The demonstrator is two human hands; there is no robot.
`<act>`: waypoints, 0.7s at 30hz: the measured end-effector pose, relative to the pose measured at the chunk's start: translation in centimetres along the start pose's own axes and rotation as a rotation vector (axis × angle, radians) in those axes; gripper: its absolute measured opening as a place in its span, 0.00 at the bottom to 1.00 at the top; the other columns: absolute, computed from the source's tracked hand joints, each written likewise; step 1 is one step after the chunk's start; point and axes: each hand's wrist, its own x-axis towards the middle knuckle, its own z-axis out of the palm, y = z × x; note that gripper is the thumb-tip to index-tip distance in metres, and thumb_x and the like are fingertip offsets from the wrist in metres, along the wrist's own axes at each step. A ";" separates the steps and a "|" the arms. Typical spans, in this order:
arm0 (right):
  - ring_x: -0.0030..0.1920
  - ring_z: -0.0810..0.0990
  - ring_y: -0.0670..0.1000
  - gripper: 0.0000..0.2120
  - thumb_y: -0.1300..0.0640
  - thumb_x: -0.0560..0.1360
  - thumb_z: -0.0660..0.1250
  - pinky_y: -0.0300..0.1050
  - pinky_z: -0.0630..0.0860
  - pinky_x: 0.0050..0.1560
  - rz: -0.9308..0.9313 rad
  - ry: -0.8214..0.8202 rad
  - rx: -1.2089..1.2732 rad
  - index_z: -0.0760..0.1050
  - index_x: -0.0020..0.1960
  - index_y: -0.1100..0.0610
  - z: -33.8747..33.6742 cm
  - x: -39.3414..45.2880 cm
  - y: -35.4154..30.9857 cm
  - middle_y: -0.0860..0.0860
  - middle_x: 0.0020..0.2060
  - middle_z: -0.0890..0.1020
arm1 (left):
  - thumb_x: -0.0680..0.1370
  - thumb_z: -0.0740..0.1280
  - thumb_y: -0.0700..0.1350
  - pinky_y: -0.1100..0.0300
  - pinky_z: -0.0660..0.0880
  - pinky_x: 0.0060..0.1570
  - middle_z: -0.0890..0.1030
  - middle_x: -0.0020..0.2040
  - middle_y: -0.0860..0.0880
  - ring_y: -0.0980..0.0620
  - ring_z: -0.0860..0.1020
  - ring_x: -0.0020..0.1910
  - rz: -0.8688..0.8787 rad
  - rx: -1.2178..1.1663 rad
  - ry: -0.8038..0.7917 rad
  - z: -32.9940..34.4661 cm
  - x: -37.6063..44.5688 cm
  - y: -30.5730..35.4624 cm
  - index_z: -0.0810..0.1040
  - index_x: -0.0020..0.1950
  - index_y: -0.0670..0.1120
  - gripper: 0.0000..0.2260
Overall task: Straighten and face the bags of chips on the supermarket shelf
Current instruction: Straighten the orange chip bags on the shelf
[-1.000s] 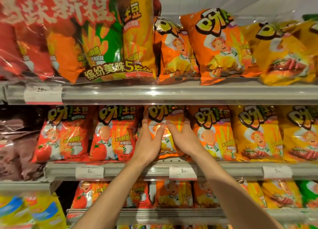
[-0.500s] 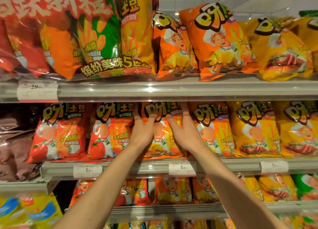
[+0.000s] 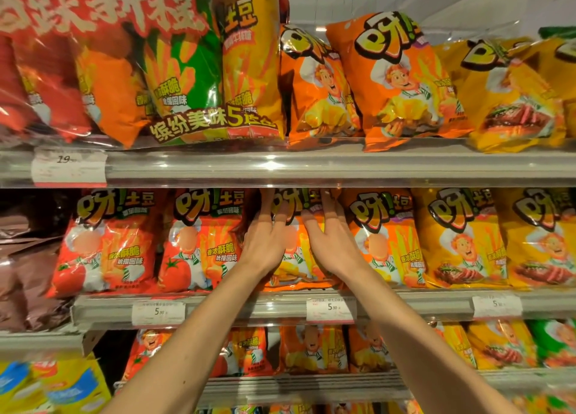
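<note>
orange chip bag point(image 3: 294, 270): yellow-black logo, chef print | red bags point(image 3: 199, 242): tomato print | yellow bags point(image 3: 461, 242): steak print | shelf rail point(image 3: 311, 167): grey, white tags

Both the left hand point(image 3: 265, 242) and right hand point(image 3: 330, 242) have slid upward to the orange bag's point(image 3: 296, 258) top edge.

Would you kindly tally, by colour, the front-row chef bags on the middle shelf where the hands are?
Red bags: 2
Orange bags: 2
Yellow bags: 2
Total: 6
</note>
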 end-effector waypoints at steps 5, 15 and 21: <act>0.73 0.65 0.62 0.27 0.42 0.82 0.55 0.51 0.64 0.69 -0.004 0.030 0.017 0.57 0.78 0.48 0.1 -0.8 0.3 0.59 0.76 0.60 | 0.84 0.52 0.59 0.52 0.64 0.66 0.68 0.74 0.43 0.44 0.66 0.73 0.058 0.032 -0.024 0.2 -2.1 -0.7 0.50 0.80 0.62 0.25; 0.76 0.61 0.59 0.28 0.38 0.83 0.48 0.53 0.66 0.68 -0.212 -0.009 -0.228 0.51 0.79 0.45 -1.6 -4.3 1.8 0.52 0.79 0.50 | 0.83 0.47 0.64 0.46 0.69 0.65 0.53 0.80 0.44 0.36 0.69 0.71 0.125 0.267 -0.081 -0.7 -4.6 -0.8 0.53 0.79 0.60 0.25; 0.77 0.60 0.56 0.29 0.39 0.83 0.46 0.53 0.66 0.71 -0.229 0.019 -0.268 0.51 0.80 0.51 -0.8 -4.0 2.5 0.55 0.79 0.56 | 0.83 0.46 0.64 0.46 0.70 0.64 0.55 0.79 0.40 0.36 0.69 0.71 0.099 0.320 -0.102 0.0 -3.8 -0.5 0.54 0.80 0.58 0.26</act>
